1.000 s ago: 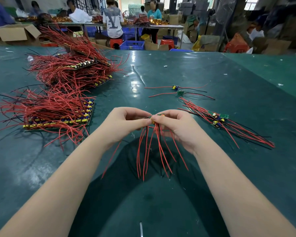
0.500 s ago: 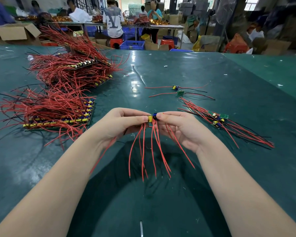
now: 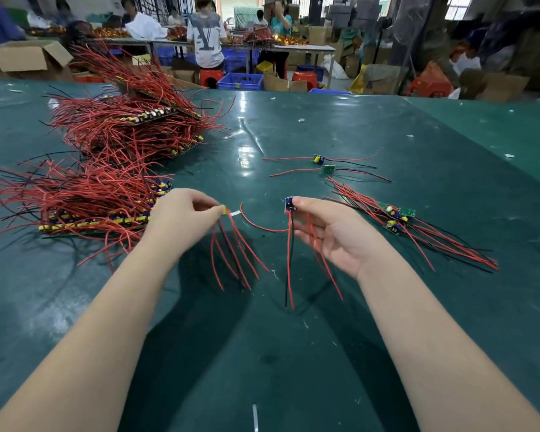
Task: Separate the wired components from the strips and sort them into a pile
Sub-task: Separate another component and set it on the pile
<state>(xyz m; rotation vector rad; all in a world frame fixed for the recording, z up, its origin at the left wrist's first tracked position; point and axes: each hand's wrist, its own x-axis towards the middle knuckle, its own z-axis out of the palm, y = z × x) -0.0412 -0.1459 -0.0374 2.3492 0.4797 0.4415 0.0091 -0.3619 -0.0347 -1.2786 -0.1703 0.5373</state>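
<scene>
The separated component (image 3: pixel 290 203) is pinched at its small blue-capped board between the thumb and fingertips of the right hand (image 3: pixel 331 232). The remaining fingers of that hand are relaxed and spread, palm turned upward. Red and black leads hang from the board toward the person, so the long axis of the piece runs roughly from the fingertips downward in the head view. One red lead curves leftward from the board toward the other hand.

The remaining strip section (image 3: pixel 223 209), seen as a yellow part with a short pale tab, is gripped by the curled fingers of the left hand (image 3: pixel 181 216). Several red leads hang below it. The two hands are held apart above the green table (image 3: pixel 325 353), and no board material is seen joining the pieces.

The sorted pile (image 3: pixel 396 216) lies on the table to the right of the right hand and slightly beyond it, with its leads fanned toward the lower right. The right hand is clearly the nearer hand. It is judged that the coming move turns on a short rightward carry, with the hanging leads brought to lie along those already in the pile.

Two single wired components (image 3: pixel 323 163) lie further out, apart from the pile. The unprocessed strips (image 3: pixel 91 210) are stacked just left of the left hand.
</scene>
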